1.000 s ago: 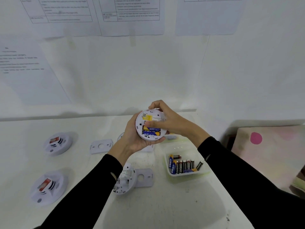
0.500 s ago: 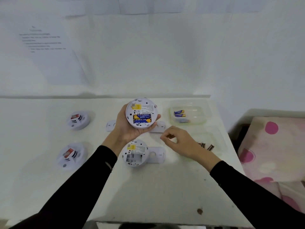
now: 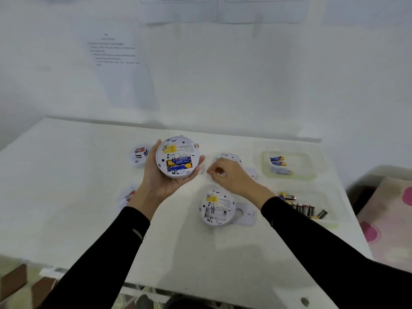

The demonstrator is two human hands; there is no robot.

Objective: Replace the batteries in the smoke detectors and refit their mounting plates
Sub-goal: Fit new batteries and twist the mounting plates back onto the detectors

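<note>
My left hand (image 3: pixel 161 182) is shut on a round white smoke detector (image 3: pixel 177 158), held above the table with its back towards me; two blue-and-yellow batteries sit in its compartment. My right hand (image 3: pixel 229 176) rests low on the table just right of it, fingers curled, fingertips at the edge of a white mounting plate (image 3: pixel 202 168). Whether it grips the plate is hidden. Another detector (image 3: pixel 217 207) lies back-up in front with an empty battery bay, and a mounting plate (image 3: pixel 246 216) lies against its right side.
Behind my right hand lies a further detector (image 3: pixel 229 156). Two face-up detectors (image 3: pixel 140 153) (image 3: pixel 128 196) lie at the left. A clear tray (image 3: pixel 289 176) with blue-yellow batteries and a tray (image 3: pixel 332 221) with several dark batteries stand at the right. Pink-dotted cloth (image 3: pixel 392 219) is beyond the table edge.
My right hand let go of the held detector, dropped to the table near the trays, then moved left to the mounting plate. My left hand kept the detector.
</note>
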